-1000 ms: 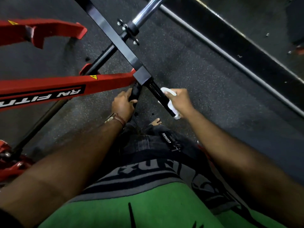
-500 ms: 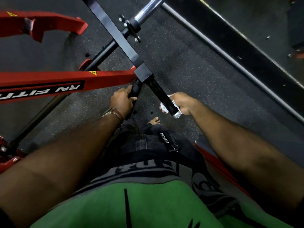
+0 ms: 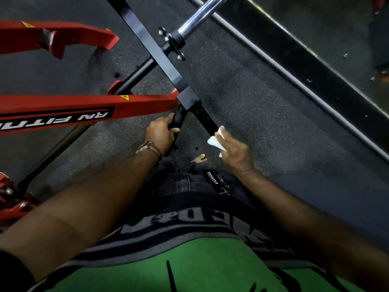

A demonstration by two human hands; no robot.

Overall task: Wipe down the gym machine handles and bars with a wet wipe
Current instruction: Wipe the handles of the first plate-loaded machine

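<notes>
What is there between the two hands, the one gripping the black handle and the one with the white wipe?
In the head view, only speckled dark floor shows between the left hand and the right hand; toes peek out just below.

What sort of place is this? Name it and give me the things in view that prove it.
Most likely a gym floor. A red machine arm carries partly visible lettering that seems to spell fitness, a chrome weight sleeve sticks out from a black bar, and the floor is dark speckled rubber.
</notes>
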